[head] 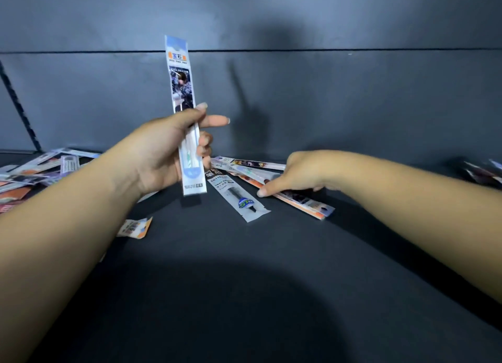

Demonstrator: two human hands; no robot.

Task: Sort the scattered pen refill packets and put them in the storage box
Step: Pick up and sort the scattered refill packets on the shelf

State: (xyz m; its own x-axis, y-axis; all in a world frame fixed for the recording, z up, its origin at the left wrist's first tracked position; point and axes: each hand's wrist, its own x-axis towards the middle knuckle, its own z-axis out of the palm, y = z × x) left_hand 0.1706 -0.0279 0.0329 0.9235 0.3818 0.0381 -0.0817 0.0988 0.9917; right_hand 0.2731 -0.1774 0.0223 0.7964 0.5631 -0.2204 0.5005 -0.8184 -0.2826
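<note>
Item 1: a long, narrow, pale blue and white plastic pen refill packet [181,90] with an orange label near the top and a printed figure panel below it. Held upright in my left hand [163,156], thumb pressed on its front, fingers curled round its lower half, lifted clear of the surface.

Item 2: a long orange-edged refill packet [304,202] lying flat on the dark grey table top [244,294], running diagonally to the right. My right hand [301,175] rests on it, palm down, fingers bent over it, thumb tip touching its near edge. Whether the fingers actually pinch it I cannot tell.

Item 3: a clear and grey refill packet with a blue-green round sticker [239,199], flat on the table, just left of item 2 and below item 1.

Item 4: a white packet with small coloured pictures [247,163], flat, behind my right hand, partly overlapped by other packets.

Item 5: a loose heap of mixed orange, white and purple packets [35,169] at the far left, partly behind my left forearm.

Item 6: a short orange and white packet end [135,226] showing beside my left forearm.

Item 7: blurred dark packets [483,172] at the far right edge.

Backdrop: a dark grey wall panel [353,90].
</note>
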